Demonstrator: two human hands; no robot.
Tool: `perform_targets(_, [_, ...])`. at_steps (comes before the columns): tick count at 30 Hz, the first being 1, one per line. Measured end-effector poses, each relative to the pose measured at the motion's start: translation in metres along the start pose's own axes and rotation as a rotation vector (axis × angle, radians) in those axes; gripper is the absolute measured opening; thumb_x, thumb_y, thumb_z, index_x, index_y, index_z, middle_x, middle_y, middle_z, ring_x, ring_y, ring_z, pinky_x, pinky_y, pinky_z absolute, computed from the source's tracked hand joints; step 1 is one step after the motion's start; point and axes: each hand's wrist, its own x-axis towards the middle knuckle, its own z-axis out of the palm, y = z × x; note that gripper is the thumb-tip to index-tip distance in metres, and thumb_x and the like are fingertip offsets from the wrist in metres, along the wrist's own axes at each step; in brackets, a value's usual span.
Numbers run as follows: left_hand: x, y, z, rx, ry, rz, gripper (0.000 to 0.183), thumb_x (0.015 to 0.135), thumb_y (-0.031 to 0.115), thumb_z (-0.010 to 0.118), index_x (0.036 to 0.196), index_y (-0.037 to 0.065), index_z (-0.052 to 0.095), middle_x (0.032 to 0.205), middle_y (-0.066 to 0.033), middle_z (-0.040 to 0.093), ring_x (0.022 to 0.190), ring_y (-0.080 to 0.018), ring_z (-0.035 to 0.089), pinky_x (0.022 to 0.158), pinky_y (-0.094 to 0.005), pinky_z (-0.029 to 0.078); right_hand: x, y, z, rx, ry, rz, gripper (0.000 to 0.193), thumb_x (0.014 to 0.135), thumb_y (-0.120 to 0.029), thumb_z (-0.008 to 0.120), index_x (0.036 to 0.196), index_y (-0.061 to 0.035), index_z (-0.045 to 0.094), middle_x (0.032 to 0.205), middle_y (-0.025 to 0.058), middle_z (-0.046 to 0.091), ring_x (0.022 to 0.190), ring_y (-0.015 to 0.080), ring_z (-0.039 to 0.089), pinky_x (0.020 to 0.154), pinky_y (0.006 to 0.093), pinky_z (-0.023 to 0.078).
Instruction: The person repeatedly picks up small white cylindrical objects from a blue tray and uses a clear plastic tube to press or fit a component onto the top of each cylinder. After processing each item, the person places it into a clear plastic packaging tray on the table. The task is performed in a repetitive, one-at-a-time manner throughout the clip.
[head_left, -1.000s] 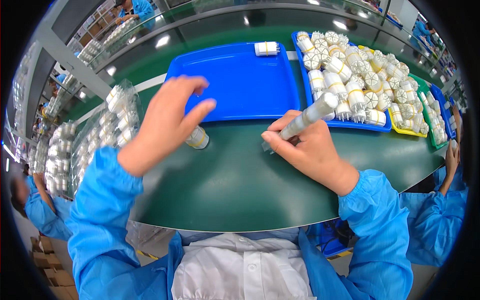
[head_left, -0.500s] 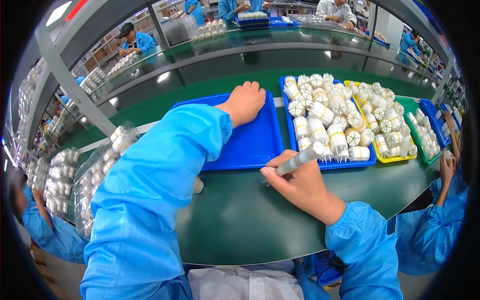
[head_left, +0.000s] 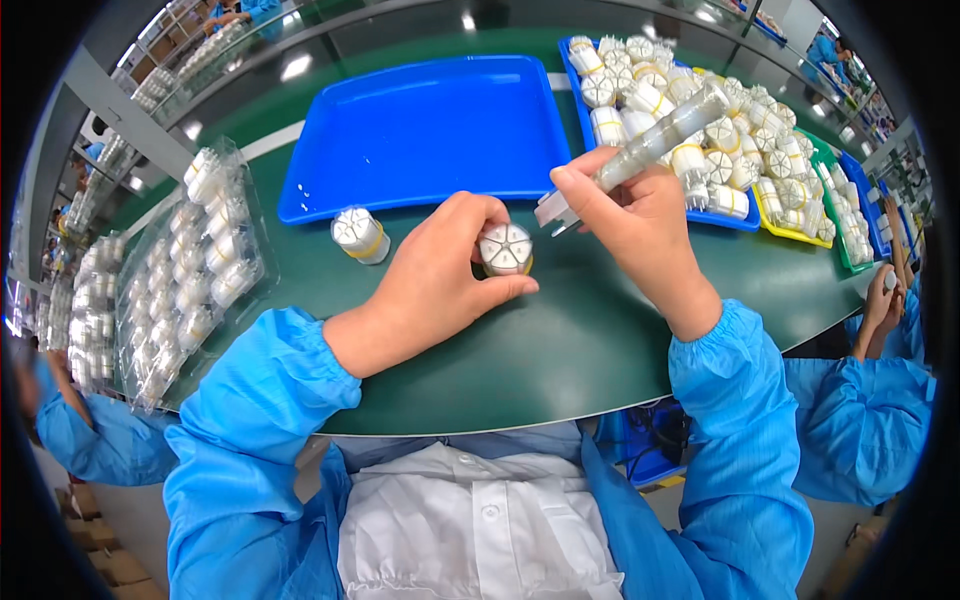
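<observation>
Since half a second ago, the left hand has drawn back from the far side of the left blue tray to the near side, and the white cylinder that lay in that tray's far corner a second ago is gone from there. Its fingers and thumb now curl round a white cylinder, its segmented round end facing up; whether its base touches the surface I cannot tell. The right hand's fingers pinch a clear, cloudy tube, slanting up to the right, its lower tip near the cylinder but apart from it.

Another cylinder stands just off the left blue tray's near edge. That tray shows its bare bottom and a few pale specks.

To the right, the second blue tray is heaped with yellow-banded cylinders, the yellow tray likewise, and the green tray carries more. At left, a clear plastic pack holds rows of them.
</observation>
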Motion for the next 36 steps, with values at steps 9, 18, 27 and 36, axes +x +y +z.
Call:
perform_targets(9, [-0.003, -0.013, 0.014, 0.042, 0.072, 0.015, 0.058, 0.068, 0.020, 0.093, 0.107, 0.004, 0.053, 0.097, -0.0079, 0.055, 0.080, -0.0193, 0.057, 0.070, -0.0311, 0.050, -0.006, 0.008, 0.007, -0.312, -0.046, -0.117, 0.017, 0.086, -0.014, 0.077, 0.082, 0.0011, 0.070, 0.068, 0.0051, 0.068, 0.056, 0.0076, 0.059, 0.050, 0.0249, 0.046])
perform_targets(18, [-0.002, -0.017, 0.017, 0.053, 0.077, 0.026, 0.056, 0.070, 0.019, 0.092, 0.106, 0.004, 0.052, 0.095, -0.0083, 0.053, 0.077, -0.0192, 0.056, 0.067, -0.0311, 0.050, -0.010, 0.015, 0.014, -0.392, -0.052, -0.161, 0.018, 0.085, -0.015, 0.077, 0.084, 0.0008, 0.069, 0.065, 0.0068, 0.065, 0.055, 0.0122, 0.060, 0.052, 0.0281, 0.047])
perform_targets(27, [-0.009, -0.015, 0.014, -0.020, 0.082, 0.116, 0.050, 0.076, 0.007, 0.080, 0.121, 0.002, 0.059, 0.112, -0.0125, 0.062, 0.100, -0.0283, 0.063, 0.085, -0.0354, 0.051, -0.004, 0.010, 0.011, -0.187, 0.024, -0.083, 0.017, 0.088, -0.015, 0.075, 0.082, 0.0003, 0.070, 0.069, 0.0051, 0.069, 0.059, 0.0088, 0.062, 0.054, 0.0243, 0.048])
perform_targets(36, [-0.005, -0.012, 0.014, 0.043, 0.095, 0.148, 0.055, 0.076, 0.009, 0.080, 0.127, 0.004, 0.059, 0.105, -0.0110, 0.059, 0.093, -0.0270, 0.060, 0.080, -0.0350, 0.051, -0.005, 0.015, 0.014, -0.349, -0.052, -0.115, 0.016, 0.088, -0.014, 0.075, 0.084, 0.0004, 0.069, 0.067, 0.0035, 0.066, 0.058, 0.0070, 0.057, 0.051, 0.0243, 0.044])
